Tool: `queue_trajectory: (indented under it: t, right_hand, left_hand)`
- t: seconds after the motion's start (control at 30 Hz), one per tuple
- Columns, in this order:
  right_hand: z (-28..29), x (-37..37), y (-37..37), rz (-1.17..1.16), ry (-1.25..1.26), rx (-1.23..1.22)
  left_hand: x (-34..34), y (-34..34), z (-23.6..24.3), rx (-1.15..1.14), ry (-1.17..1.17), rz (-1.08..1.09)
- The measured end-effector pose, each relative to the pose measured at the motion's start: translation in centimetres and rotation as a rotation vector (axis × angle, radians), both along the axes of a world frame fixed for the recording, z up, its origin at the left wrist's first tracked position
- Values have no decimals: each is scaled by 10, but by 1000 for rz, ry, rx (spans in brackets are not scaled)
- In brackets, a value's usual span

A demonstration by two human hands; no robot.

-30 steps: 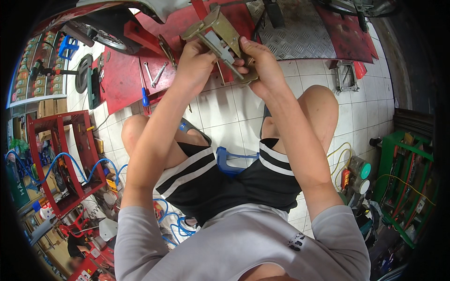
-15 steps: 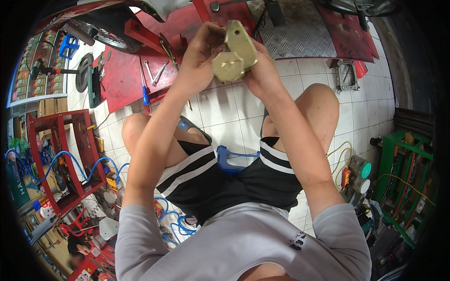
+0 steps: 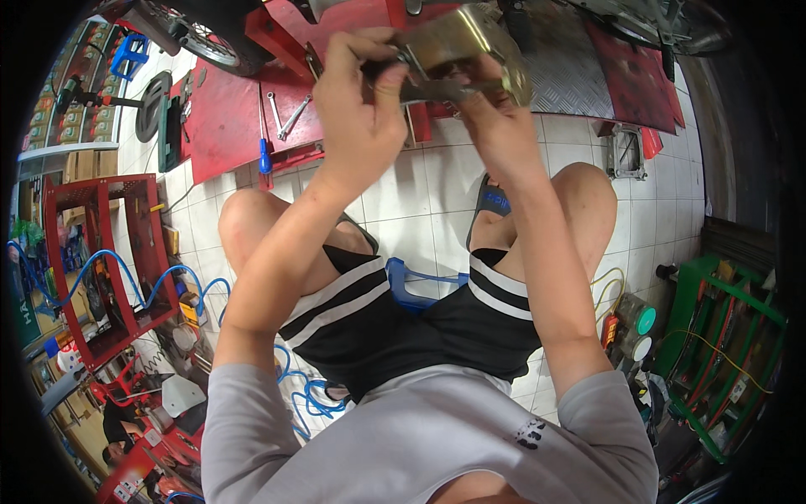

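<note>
A gold-coloured metal part [image 3: 449, 40], which looks like a brake caliper, is raised in front of me above the edge of the red platform. My left hand [image 3: 361, 97] closes on its left end, the thumb pressed by a small dark piece there. From below, my right hand [image 3: 499, 122] grips the right end with its fingers curled into the part's hollow. Motion blurs part of the metal, and some fingertips are hidden behind it.
On the red platform [image 3: 222, 126] lie a blue-handled screwdriver [image 3: 265, 155] and wrenches [image 3: 294, 116]. A green tool case [image 3: 170, 139] stands left of it. A blue stool [image 3: 411, 294] is beneath me. A red rack [image 3: 101, 260] stands left, a green rack [image 3: 735, 294] right.
The caliper has turned over, showing its hollow side instead of the flat cap, and has moved up and right. My right hand has shifted right; both hands still grip it.
</note>
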State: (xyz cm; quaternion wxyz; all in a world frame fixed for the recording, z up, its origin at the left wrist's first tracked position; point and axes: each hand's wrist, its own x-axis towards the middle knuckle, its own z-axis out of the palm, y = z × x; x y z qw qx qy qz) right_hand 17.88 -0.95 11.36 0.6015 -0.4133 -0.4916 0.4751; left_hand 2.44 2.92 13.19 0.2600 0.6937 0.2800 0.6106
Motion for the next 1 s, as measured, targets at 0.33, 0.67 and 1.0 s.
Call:
queue_trajectory:
  t: [0.33,0.67,1.0]
  right_hand:
    - [19,67,17,580,228,-372]
    - [-8,7,9,519,-243,-242]
    - [-26,-26,13,-36,-409,-95]
  left_hand:
    - [-33,3,27,-94,634,-293]
    - [-33,2,8,326,851,-201]
    - [-28,20,-19,361,757,83]
